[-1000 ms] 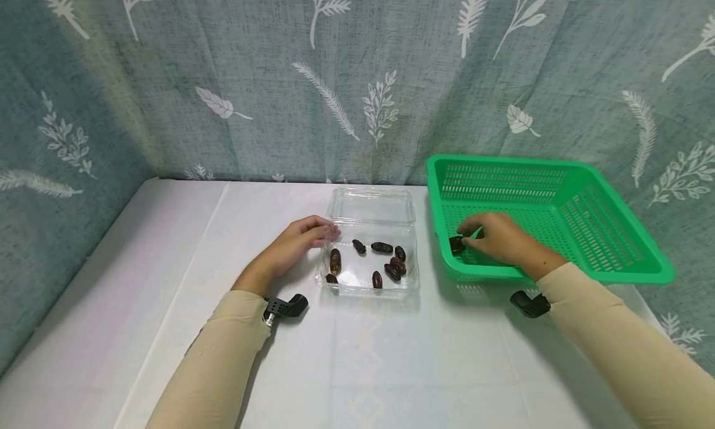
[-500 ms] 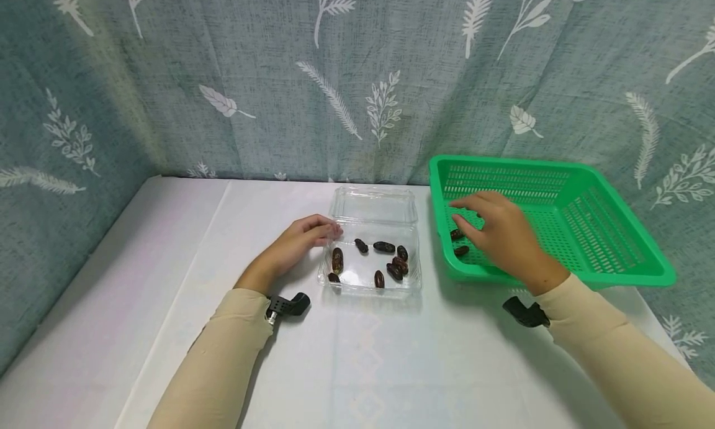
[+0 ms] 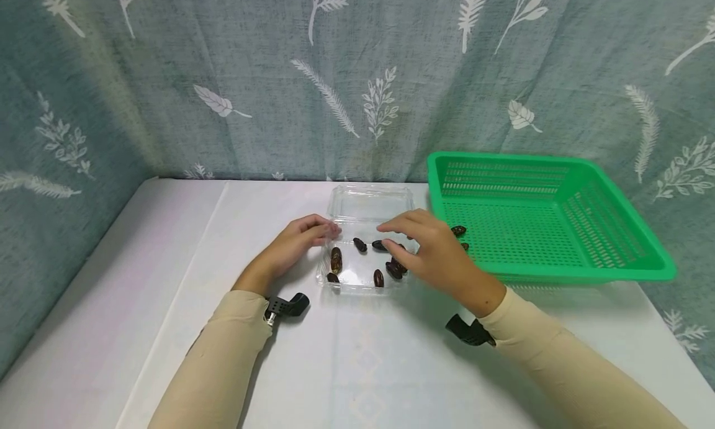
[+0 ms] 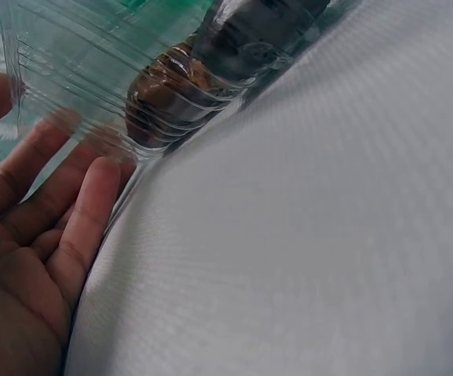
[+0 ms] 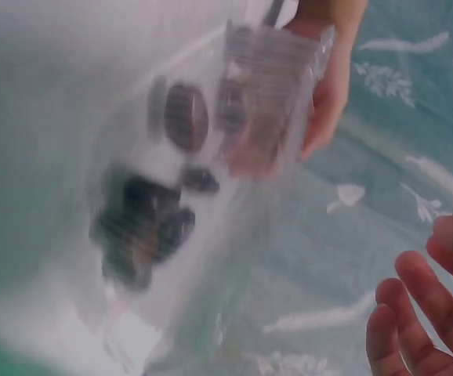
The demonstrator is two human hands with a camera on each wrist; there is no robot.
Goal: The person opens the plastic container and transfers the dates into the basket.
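Note:
Several dark brown dates (image 3: 336,260) lie spread in a clear plastic clamshell box (image 3: 357,287), its lid (image 3: 371,202) folded back. My left hand (image 3: 301,243) touches the box's left side with its fingers fairly straight; in the left wrist view its fingertips (image 4: 97,184) rest against the ribbed wall. Above the right part of the box hovers my right hand (image 3: 432,252), thumb and fingers apart, nothing held, hiding some dates. In the right wrist view its fingers (image 5: 422,301) are loosely bent, and the dates (image 5: 186,117) look blurred.
A green plastic basket (image 3: 625,270) stands on the right of the white-covered table (image 3: 268,379). Near its left wall lie dates (image 3: 458,231), partly hidden by my right hand. A patterned grey-green curtain (image 3: 251,143) hangs behind the table.
My right hand held a date inside the basket, let it go there, and moved left to above the clear box. The left hand stayed at the box's side.

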